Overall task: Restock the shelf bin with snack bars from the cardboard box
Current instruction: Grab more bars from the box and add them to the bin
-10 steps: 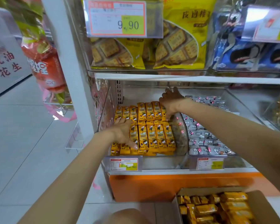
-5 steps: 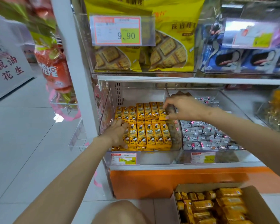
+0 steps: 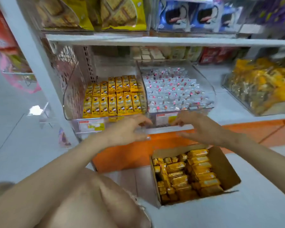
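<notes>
Two hands, left hand (image 3: 127, 129) and right hand (image 3: 199, 127). One cardboard box (image 3: 224, 163) below the fingers (image 3: 141, 120), three clear bins (image 3: 72, 99) beyond. Snack bars (image 3: 112, 102) uncountable.

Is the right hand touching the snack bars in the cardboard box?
Apart. The head view shows the right hand up by the shelf edge, with orange shelf base visible between it and the snack bars in the cardboard box.

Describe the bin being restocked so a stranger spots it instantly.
Find the lowest shelf, just above the orange base panel. Take the leftmost clear bin there, beside the white upright. Unlike its neighbour's loose silver-and-pink sweets, it holds yellow snack bars in neat rows.
</notes>
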`<state>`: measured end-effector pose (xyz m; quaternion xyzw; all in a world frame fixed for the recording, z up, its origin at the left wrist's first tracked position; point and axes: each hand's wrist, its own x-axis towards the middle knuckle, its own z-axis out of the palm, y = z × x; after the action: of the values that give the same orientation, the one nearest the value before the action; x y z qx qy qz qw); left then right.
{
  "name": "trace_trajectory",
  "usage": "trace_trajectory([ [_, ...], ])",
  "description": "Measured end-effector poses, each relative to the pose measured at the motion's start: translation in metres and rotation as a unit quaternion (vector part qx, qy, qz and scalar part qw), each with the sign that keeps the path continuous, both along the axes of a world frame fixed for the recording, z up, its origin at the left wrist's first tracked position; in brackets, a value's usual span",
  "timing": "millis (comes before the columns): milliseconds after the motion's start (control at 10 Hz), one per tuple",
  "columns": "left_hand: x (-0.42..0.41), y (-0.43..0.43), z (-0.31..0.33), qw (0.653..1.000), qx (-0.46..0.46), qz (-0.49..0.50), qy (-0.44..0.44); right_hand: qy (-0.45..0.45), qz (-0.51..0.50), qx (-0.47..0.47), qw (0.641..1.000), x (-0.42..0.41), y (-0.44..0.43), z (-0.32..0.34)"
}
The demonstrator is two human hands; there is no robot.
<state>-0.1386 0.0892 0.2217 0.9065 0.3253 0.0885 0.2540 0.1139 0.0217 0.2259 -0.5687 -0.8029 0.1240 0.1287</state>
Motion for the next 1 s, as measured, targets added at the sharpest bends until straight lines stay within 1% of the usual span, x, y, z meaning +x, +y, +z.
trace_trajectory([
  [100, 0.045, -0.022, -0.022, 0.996, -0.055, -0.061, 0.018, -0.019, -0.039, -0.049, 0.998, 0.039, -0.03, -0.043],
  [200, 0.095, -0.03, -0.054, 0.99, -0.07, -0.103, 0.07, -0.058, -0.09, -0.103, 0.989, 0.085, -0.051, -0.088],
  [300, 0.138, -0.033, -0.092, 0.983, -0.082, -0.118, 0.116, -0.085, -0.131, -0.16, 0.975, 0.125, -0.066, -0.13],
  [400, 0.165, -0.032, -0.134, 0.975, -0.116, -0.111, 0.153, -0.049, -0.173, -0.184, 0.966, 0.154, -0.073, -0.173],
  [500, 0.175, -0.027, -0.178, 0.969, -0.139, -0.095, 0.181, -0.059, -0.199, -0.178, 0.962, 0.172, -0.062, -0.212],
  [600, 0.174, -0.015, -0.218, 0.967, -0.15, -0.067, 0.195, -0.073, -0.196, -0.171, 0.963, 0.186, -0.038, -0.237],
  [700, 0.169, 0.003, -0.266, 0.963, -0.141, -0.045, 0.225, -0.141, -0.195, -0.183, 0.953, 0.194, -0.016, -0.261],
  [800, 0.161, 0.011, -0.294, 0.955, -0.142, -0.042, 0.255, -0.196, -0.172, -0.215, 0.941, 0.201, -0.005, -0.281],
  [900, 0.159, 0.01, -0.292, 0.955, -0.162, -0.037, 0.246, -0.2, -0.156, -0.197, 0.947, 0.207, -0.002, -0.299],
  [1000, 0.155, 0.014, -0.293, 0.956, -0.152, -0.04, 0.248, -0.204, -0.129, -0.163, 0.956, 0.211, 0.002, -0.304],
])
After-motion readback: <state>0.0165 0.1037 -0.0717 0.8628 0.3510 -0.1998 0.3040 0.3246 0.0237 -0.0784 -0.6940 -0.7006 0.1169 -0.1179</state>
